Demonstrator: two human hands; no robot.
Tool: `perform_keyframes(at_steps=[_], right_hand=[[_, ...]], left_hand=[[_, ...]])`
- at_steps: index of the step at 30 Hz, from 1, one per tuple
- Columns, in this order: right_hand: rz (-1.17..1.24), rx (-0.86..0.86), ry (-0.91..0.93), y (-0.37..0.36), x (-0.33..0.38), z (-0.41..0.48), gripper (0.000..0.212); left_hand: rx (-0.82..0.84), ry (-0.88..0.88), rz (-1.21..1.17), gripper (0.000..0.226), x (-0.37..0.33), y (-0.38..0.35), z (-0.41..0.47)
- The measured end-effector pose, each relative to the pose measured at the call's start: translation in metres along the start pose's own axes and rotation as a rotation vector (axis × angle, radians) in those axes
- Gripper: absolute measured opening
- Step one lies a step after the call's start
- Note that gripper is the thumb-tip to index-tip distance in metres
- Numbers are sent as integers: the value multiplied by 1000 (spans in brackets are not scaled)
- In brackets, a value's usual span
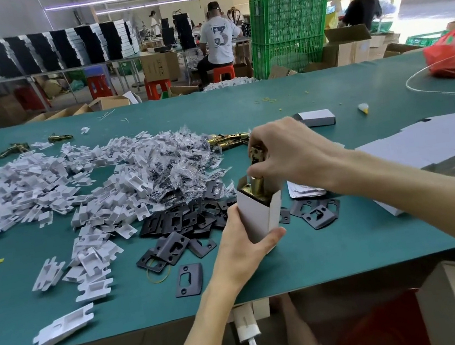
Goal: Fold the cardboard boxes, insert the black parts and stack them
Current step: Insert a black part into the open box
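Note:
My left hand [244, 246] grips a small white cardboard box [259, 215], held upright with its top open, just above the green table [335, 247]. My right hand [284, 149] pinches a brass latch [258, 167] that stands halfway down in the box's open top. Black strike plates [180, 223] lie in a loose pile left of the box, with a few more [316, 209] to its right. A stack of flat unfolded boxes [434, 144] lies under my right forearm. One folded box [317, 118] rests farther back.
White plastic inserts [45, 184] and small bagged screws [177, 162] cover the table's left half. More brass latches [227, 139] lie behind my right hand. A red bag [451, 56] sits at the far right. People work at benches behind; green crates [287, 30] stand there.

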State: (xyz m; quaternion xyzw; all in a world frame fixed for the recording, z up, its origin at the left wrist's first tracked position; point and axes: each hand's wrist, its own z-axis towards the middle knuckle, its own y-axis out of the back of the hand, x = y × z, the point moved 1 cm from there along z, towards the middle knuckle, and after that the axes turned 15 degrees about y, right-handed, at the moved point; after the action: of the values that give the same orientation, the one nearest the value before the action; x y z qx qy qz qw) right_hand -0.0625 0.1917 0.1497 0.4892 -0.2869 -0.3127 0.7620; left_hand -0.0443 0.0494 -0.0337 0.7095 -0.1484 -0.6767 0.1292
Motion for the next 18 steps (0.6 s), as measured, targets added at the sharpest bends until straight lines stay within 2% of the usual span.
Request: perform_keyframes(at_steps=[4, 9, 15, 18], right_hand=[[-163, 44, 109, -11, 10, 1, 42], [-226, 158, 151, -31, 9, -1, 40], [-313, 170, 198, -33, 13, -2, 27], [-227, 108, 173, -28, 9, -5, 21]], left_hand=[[-5, 8, 6, 74, 0, 1, -1], [3, 15, -10, 69, 1, 0, -2], [-7, 17, -10, 65, 1, 0, 0], [-7, 10, -17, 65, 2, 0, 0]])
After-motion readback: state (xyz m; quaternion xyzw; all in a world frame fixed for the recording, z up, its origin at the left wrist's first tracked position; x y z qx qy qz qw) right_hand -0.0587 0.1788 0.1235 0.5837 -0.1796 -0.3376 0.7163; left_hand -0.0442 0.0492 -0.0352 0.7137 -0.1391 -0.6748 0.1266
